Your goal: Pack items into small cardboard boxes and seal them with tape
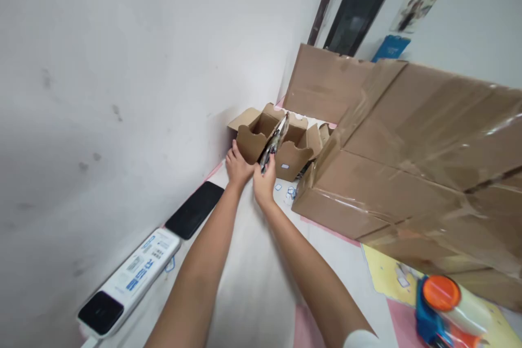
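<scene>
A small open cardboard box [250, 144] stands against the wall with its flaps up. My left hand [238, 167] holds its near side low down, fingers along the left corner and thumb pointing right. Beside it, my right hand [264, 180] pinches a thin printed cardboard panel [275, 141], dark and patterned, which stands tilted along the box's right side. Whether the panel is part of that box I cannot tell. A second open cardboard box [290, 160], with a small white label, stands just right of the panel.
A large taped carton [408, 163] fills the right side. Near the wall lie a black phone [194, 209] and a white power strip [134, 277]. A blue tape dispenser with an orange-cored clear roll [442, 293] sits at lower right on the patterned sheet [383, 269].
</scene>
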